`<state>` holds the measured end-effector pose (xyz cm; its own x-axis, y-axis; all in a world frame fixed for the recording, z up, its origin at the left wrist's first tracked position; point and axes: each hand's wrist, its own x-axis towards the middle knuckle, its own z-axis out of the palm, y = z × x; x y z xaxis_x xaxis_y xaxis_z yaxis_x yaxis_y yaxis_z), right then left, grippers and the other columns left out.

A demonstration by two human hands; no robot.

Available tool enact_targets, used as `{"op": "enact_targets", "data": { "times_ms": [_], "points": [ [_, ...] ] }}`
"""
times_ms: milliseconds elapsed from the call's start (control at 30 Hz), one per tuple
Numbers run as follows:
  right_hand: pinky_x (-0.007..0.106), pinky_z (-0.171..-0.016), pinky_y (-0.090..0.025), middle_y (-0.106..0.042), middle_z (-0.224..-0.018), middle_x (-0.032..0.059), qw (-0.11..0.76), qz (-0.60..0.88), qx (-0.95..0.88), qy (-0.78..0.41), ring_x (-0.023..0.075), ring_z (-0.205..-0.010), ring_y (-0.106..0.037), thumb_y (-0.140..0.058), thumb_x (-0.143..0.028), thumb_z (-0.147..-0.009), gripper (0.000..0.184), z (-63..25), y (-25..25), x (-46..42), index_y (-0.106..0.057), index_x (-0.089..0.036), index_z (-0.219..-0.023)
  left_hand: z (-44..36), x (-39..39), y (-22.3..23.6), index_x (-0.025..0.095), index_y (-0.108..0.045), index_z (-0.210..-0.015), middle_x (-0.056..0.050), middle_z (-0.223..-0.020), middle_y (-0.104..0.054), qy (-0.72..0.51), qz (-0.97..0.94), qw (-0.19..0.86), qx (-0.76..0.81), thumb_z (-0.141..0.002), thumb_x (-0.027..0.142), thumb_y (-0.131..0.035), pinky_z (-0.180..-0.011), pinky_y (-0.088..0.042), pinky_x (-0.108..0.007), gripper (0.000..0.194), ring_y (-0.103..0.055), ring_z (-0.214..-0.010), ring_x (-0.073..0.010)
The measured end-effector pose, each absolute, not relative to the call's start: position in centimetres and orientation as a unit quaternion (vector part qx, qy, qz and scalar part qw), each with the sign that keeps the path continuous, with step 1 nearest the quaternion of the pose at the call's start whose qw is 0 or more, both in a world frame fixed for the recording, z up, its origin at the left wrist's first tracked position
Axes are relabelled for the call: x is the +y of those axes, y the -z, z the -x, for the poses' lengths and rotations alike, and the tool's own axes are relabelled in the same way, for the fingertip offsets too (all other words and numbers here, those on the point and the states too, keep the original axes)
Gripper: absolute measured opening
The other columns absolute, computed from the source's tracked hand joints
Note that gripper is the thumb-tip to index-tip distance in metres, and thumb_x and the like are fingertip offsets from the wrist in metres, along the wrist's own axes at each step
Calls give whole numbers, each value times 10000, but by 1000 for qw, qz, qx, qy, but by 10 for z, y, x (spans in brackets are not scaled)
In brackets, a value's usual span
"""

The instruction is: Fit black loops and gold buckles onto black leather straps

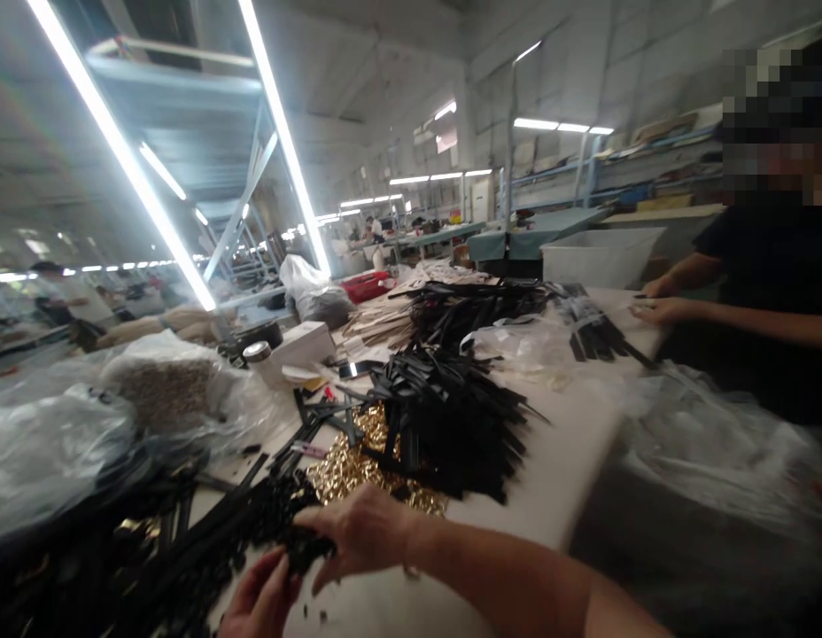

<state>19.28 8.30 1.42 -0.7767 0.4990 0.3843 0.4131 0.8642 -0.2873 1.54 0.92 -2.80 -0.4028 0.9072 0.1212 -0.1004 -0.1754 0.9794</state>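
Note:
My right hand [368, 529] reaches in from the right over a heap of small black pieces [268, 503], its index finger stretched out and its thumb apart, with dark pieces showing between them. Close by at the lower edge is my left hand [261, 595]; its fingers are drawn together, and whatever they pinch is blurred. Gold-coloured metal fittings [345, 470] lie in a heap just beyond my right hand. Behind and beside them is a large pile of black strips [451, 416].
Clear plastic bags [58, 443] and more black strips [85, 567] crowd the left. A white box [301, 350], flask [257, 353] and phone [355, 369] stand or lie farther back. At right, a co-worker [770, 292] holds hands over the table's edge, near a plastic-lined container [709, 443].

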Motion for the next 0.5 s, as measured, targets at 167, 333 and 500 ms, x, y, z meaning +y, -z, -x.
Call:
{"op": "enact_targets", "data": {
  "times_ms": [167, 333, 500],
  "points": [
    [242, -709, -454, -707, -1062, 60, 210, 267, -933, -117, 210, -882, -684, -687, -621, -764, 702, -202, -29, 87, -523, -223, -1318, -16, -3, 7, 177, -669, -838, 17, -770, -657, -695, -204, 432, 537, -469, 293, -896, -574, -528, -196, 449, -602, -572, -79],
    [244, -686, -400, -717, -989, 61, 197, 256, -937, -133, 200, -853, -672, -662, -588, -813, 563, -193, -18, 84, -596, -205, -1220, -25, 1, 8, 157, -614, -1044, 26, -736, -623, -671, -229, 474, 523, -544, 295, -857, -562, -512, -183, 574, -624, -565, -86],
    [232, -651, -351, -715, -974, 24, 220, 232, -936, -148, 157, -828, -656, -617, -493, -891, 347, -186, -8, 78, -648, -193, -1063, -31, -5, 10, 156, -567, -1154, 44, -718, -599, -647, -252, 497, 520, -580, 277, -849, -594, -504, -188, 651, -636, -614, -98]
  ]
}}
